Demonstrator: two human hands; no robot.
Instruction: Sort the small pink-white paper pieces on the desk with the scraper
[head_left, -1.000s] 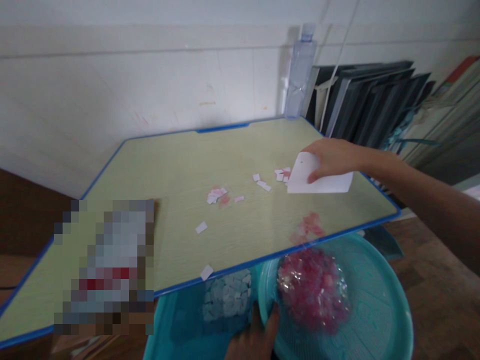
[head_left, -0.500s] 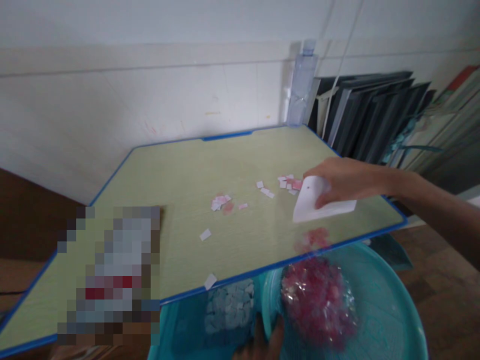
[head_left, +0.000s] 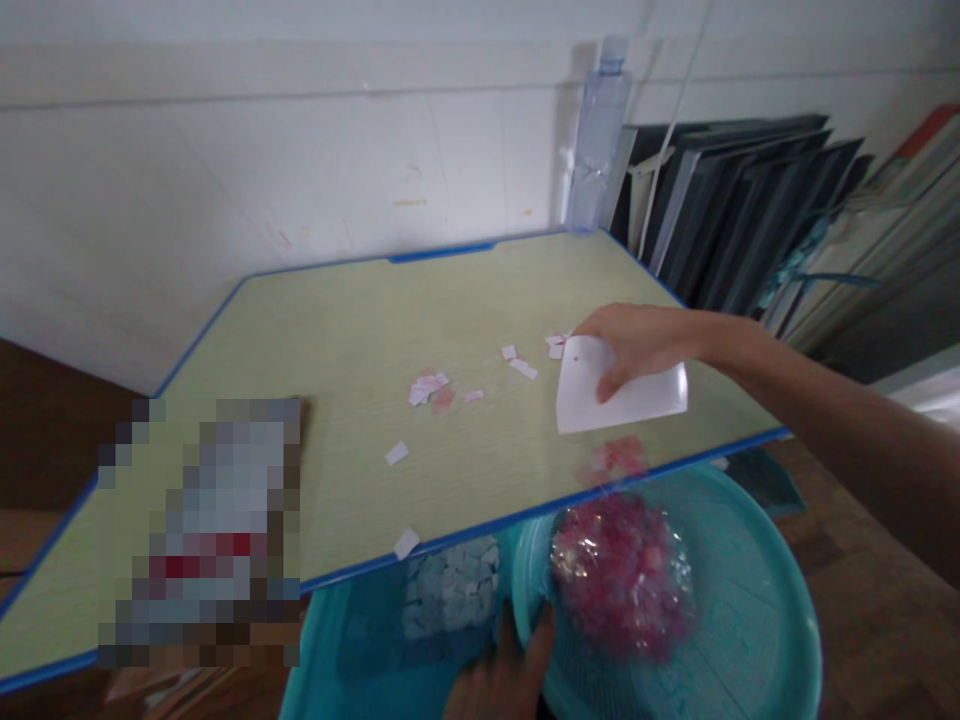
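My right hand grips a white plastic scraper, its long edge low over the pale yellow-green board. Small white and pink pieces show at the scraper's far left corner; some are hidden behind it. In the lower middle, my left hand pinches the rim of a round teal basket. Inside that basket sits a clear, shiny plastic bag of pink-red stuff. Left of the hand, a teal bin holds many small pale pieces.
More small pieces lie scattered mid-board, one at the front edge. Pink smears mark the board. A blurred-out object lies at left. A clear bottle stands at the wall, beside dark panels.
My right hand has slid the scraper slightly left and away from me, covering part of the pieces there. My left hand stays at the basket rim. The view has shifted a little.
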